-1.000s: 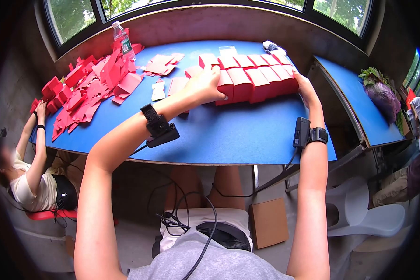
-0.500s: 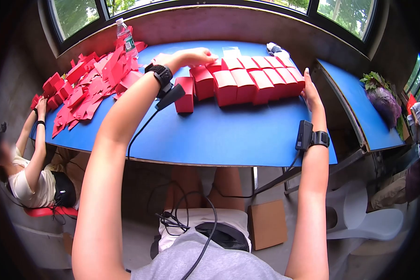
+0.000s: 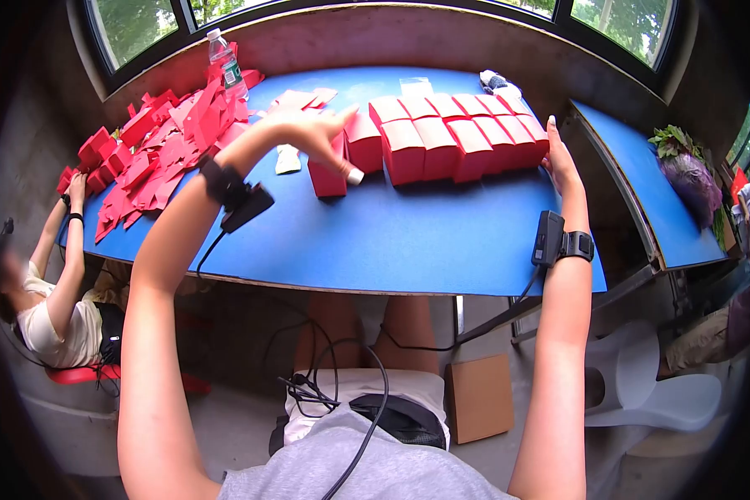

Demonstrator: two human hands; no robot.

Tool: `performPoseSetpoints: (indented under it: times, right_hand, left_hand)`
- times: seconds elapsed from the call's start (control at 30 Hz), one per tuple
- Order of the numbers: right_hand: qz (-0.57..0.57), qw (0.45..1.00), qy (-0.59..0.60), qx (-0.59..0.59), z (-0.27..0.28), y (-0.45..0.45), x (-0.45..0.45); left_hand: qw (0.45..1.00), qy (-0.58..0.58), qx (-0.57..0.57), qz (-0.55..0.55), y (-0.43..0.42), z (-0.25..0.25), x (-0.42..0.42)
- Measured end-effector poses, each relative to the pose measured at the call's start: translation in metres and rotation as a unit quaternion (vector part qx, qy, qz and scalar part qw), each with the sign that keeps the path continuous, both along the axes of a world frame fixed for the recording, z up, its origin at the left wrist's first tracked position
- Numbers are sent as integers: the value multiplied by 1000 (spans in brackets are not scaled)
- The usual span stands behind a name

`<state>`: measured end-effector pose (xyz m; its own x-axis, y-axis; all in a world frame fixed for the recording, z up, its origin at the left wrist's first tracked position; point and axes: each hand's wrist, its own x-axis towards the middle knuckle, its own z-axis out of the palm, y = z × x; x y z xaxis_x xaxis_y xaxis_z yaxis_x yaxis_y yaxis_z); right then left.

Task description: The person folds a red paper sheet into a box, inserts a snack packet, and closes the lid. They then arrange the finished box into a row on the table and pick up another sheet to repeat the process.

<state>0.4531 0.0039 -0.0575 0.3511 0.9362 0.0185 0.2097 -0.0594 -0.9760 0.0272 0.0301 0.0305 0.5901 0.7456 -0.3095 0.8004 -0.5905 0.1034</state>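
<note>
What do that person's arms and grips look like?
Both arms are bare, with no long sleeves. The left grip and right grip wear no gloves. A black strap circles the left wrist, carrying a boxy black gadget with a thin dark cable. A black band circles the right wrist, with another boxy black gadget and cable.

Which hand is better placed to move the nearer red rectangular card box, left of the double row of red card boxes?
Probably the left hand: it is spread over that box, while the right hand is at the double row's other end.
</note>
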Motion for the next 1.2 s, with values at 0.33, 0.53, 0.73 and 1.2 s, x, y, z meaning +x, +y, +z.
performPoseSetpoints:
  times: [0.33,0.53,0.73,1.2]
  right_hand:
    - [12,1000,-18,-8,6,-7,-5]
    - [30,1000,7,3,1,-5,-4]
    - [66,984,145,73,-1,-3,-12]
    - [42,980,183,59,-6,35,-9]
  left_hand:
    - [956,-247,151,-44,-56,-21,-20]
    - [950,-298,96,15,-68,-27,12]
    - [933,-351,77,22,-32,-65,7]
    - [954,-287,81,44,-11,-88,32]
